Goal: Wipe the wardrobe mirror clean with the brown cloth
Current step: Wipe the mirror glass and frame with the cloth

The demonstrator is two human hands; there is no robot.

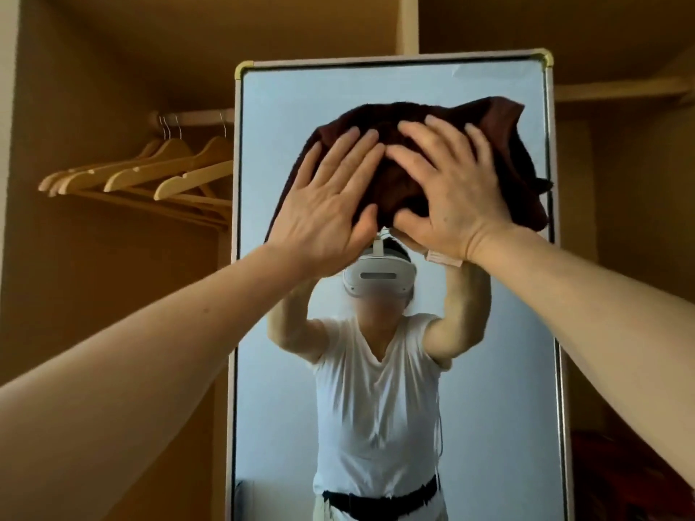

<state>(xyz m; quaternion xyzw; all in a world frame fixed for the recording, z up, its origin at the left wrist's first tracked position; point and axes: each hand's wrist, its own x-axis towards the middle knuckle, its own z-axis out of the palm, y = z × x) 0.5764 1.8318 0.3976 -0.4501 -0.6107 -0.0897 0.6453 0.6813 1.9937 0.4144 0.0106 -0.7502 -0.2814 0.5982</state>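
The brown cloth (502, 156) sits bunched against the upper part of the wardrobe mirror (496, 389). The left hand (331, 208) and right hand (451, 197) press it side by side, fingers spread flat. Wooden hangers (150, 174) hang to the left, beside the mirror.

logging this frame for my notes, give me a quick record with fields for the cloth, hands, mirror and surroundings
mirror: tall, framed, upright
brown cloth: bunched, against the mirror's upper part
left hand: flat on the cloth, fingers straight
right hand: fingers spread over the cloth
surroundings: wooden hangers on a rail, left of the mirror
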